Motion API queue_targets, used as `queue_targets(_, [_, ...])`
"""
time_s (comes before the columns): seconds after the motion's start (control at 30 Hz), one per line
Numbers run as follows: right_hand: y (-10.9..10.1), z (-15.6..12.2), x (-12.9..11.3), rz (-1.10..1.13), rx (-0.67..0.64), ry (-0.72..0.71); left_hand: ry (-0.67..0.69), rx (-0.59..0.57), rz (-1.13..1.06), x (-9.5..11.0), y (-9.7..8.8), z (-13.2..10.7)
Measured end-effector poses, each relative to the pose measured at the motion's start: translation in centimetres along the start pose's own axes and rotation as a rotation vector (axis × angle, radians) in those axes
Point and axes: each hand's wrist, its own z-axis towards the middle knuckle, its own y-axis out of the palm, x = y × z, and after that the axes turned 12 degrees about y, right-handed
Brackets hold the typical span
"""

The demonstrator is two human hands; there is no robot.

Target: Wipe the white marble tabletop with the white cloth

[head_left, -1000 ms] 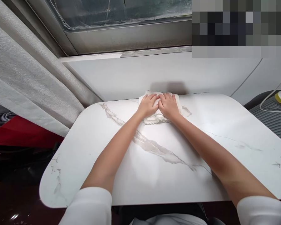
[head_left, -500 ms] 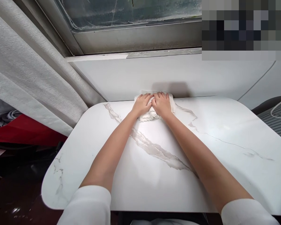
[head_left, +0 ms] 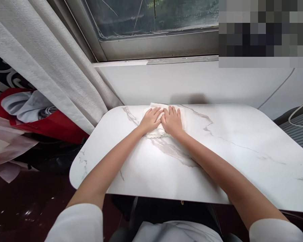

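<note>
A white cloth [head_left: 158, 132] lies bunched on the white marble-patterned table [head_left: 232, 161], close to its far edge. My left hand [head_left: 150, 120] rests flat on the left part of the cloth, palm down with fingers stretched out. Beside it, my right hand [head_left: 172, 121] presses on the right part, its fingers spread and pointing at the wall. The two hands touch or nearly touch at the thumbs. Both palms hide the middle of the cloth.
Behind the table stands a white wall panel [head_left: 192, 80] below a window [head_left: 151, 20]. A pale curtain [head_left: 65, 67] hangs at the left, with a red bag [head_left: 63, 126] holding grey fabric past it. Grey ribbed material [head_left: 298, 134] lies beyond the table's right end.
Both hands and the cloth have come back a little from the wall toward me. The view has shifted, showing more of the red bag and the table's near edge.
</note>
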Motion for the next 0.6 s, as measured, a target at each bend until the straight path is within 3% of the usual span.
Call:
queue_targets(0.13, [-1.4, -3.8, 0.0, 0.03, -0.086, -0.029, 0.036, -0.034, -0.003, 2.6, -1.0, -3.2])
queue_targets(0.43, [-4.2, -13.0, -0.1, 0.288, -0.26, -0.087, -0.017, -0.007, 0.021, 10.6, -3.1, -12.5])
queue_targets(0.6, [-5.0, -16.3, -1.9, 0.443, -0.355, -0.079, -0.029, -0.013, 0.031, 11.9, -4.4, -16.4])
